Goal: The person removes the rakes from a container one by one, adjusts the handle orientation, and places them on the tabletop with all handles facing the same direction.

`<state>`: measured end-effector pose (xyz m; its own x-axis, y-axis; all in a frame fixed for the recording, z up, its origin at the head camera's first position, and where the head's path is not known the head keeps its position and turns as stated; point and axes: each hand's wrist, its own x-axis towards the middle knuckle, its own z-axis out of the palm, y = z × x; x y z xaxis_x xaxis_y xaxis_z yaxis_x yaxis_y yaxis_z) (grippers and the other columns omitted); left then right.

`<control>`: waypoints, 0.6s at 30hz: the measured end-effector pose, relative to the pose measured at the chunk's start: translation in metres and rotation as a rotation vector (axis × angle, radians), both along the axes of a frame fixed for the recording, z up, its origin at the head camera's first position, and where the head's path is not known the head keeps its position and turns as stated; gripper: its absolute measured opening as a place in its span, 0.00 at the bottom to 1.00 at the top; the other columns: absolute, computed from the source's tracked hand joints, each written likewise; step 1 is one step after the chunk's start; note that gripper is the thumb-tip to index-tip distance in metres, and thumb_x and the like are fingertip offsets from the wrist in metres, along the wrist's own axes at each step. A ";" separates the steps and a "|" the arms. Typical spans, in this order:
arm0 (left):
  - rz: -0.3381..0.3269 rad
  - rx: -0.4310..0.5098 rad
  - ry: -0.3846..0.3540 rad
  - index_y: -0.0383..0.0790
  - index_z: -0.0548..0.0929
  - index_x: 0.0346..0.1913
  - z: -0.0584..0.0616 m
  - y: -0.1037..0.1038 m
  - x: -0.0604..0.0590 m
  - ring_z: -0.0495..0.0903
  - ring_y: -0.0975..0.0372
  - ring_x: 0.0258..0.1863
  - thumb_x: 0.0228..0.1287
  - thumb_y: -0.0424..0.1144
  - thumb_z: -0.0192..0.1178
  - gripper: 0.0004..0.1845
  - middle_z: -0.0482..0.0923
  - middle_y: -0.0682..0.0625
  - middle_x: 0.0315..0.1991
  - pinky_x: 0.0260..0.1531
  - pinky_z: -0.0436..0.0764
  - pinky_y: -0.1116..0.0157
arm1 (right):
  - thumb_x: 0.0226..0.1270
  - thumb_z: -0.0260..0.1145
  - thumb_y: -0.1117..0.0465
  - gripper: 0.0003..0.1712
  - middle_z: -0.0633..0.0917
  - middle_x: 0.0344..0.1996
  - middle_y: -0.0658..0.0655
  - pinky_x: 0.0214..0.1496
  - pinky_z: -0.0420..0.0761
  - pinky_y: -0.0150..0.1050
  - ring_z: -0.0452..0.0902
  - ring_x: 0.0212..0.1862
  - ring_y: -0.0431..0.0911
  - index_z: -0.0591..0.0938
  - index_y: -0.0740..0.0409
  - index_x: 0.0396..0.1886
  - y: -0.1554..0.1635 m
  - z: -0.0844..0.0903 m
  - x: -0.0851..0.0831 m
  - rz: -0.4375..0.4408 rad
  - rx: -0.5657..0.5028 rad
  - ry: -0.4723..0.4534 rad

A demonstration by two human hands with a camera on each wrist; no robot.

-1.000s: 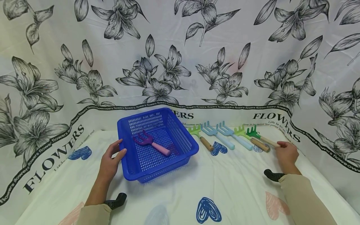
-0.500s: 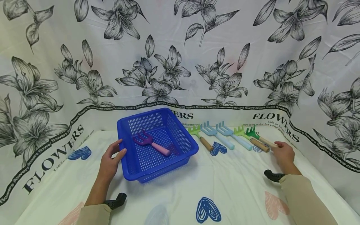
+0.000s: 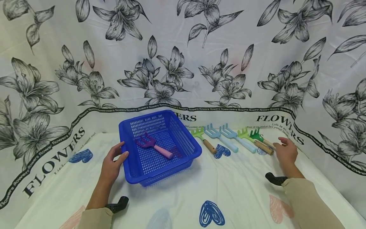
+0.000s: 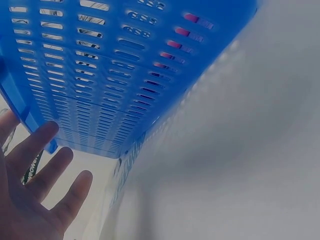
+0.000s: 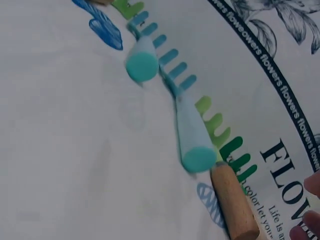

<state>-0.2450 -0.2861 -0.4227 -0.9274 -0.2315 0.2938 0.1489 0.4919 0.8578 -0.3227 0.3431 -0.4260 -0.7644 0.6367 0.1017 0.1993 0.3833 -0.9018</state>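
My left hand [image 3: 111, 163] holds the left rim of a blue plastic basket [image 3: 193, 152], thumb at the rim. In the left wrist view, several fingers [image 4: 52, 172] spread below the basket's slotted wall [image 4: 95, 100]. Inside the basket lies a hand rake with purple tines and a pink handle [image 3: 163, 151]. My right hand [image 3: 287, 154] is just beside the handle end of a dark green hand rake [image 3: 256, 135], its fingers loosely bent with nothing seen between them. Only fingertips [image 5: 312, 220] show at the right wrist view's edge.
Left of the dark green rake lie a light green rake with a wooden handle [image 3: 264, 147], two light blue rakes [image 3: 246, 144] [image 3: 228, 143] and another light green one [image 3: 209, 146]. A flower-printed curtain [image 3: 223, 79] stands behind the white cloth [image 3: 171, 203].
My right hand has let go of the dark green rake's handle and shifted slightly left, its fingers loosening. That rake has moved slightly left. My left hand and the basket stay put.
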 end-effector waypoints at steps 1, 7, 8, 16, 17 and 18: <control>-0.001 -0.002 0.002 0.49 0.62 0.74 0.000 0.000 0.000 0.63 0.43 0.67 0.69 0.56 0.54 0.34 0.65 0.38 0.68 0.61 0.63 0.38 | 0.68 0.60 0.59 0.26 0.73 0.63 0.60 0.51 0.71 0.43 0.67 0.61 0.53 0.74 0.60 0.64 -0.004 0.002 0.000 -0.005 -0.017 0.023; -0.006 -0.005 0.002 0.49 0.61 0.74 0.001 -0.001 0.001 0.63 0.42 0.67 0.69 0.56 0.54 0.35 0.65 0.37 0.68 0.61 0.63 0.37 | 0.68 0.61 0.59 0.22 0.76 0.57 0.54 0.42 0.73 0.31 0.71 0.50 0.43 0.77 0.57 0.61 -0.027 0.016 0.001 0.023 -0.101 0.102; -0.006 -0.005 0.001 0.48 0.61 0.74 0.001 -0.001 0.001 0.63 0.42 0.67 0.69 0.56 0.54 0.35 0.65 0.37 0.68 0.61 0.63 0.37 | 0.69 0.61 0.58 0.22 0.76 0.56 0.54 0.41 0.73 0.31 0.71 0.49 0.42 0.77 0.57 0.61 -0.031 0.017 0.001 0.038 -0.101 0.109; -0.036 -0.004 0.024 0.45 0.62 0.73 0.001 -0.003 0.001 0.64 0.42 0.66 0.72 0.53 0.53 0.32 0.66 0.35 0.66 0.60 0.64 0.37 | 0.71 0.61 0.54 0.22 0.77 0.56 0.57 0.40 0.73 0.31 0.71 0.53 0.45 0.77 0.56 0.61 -0.060 0.025 0.006 0.199 0.023 0.145; -0.037 -0.009 0.024 0.45 0.62 0.73 0.001 -0.002 0.001 0.64 0.42 0.65 0.72 0.54 0.53 0.32 0.66 0.35 0.66 0.60 0.64 0.37 | 0.71 0.61 0.55 0.22 0.77 0.56 0.58 0.40 0.74 0.31 0.72 0.53 0.45 0.77 0.56 0.61 -0.064 0.027 0.006 0.220 0.030 0.155; -0.035 -0.013 0.024 0.45 0.62 0.73 0.002 -0.002 0.001 0.64 0.42 0.65 0.72 0.54 0.53 0.32 0.67 0.35 0.66 0.60 0.65 0.37 | 0.71 0.61 0.55 0.22 0.77 0.56 0.59 0.39 0.74 0.31 0.72 0.53 0.45 0.77 0.56 0.61 -0.068 0.028 0.007 0.241 0.038 0.170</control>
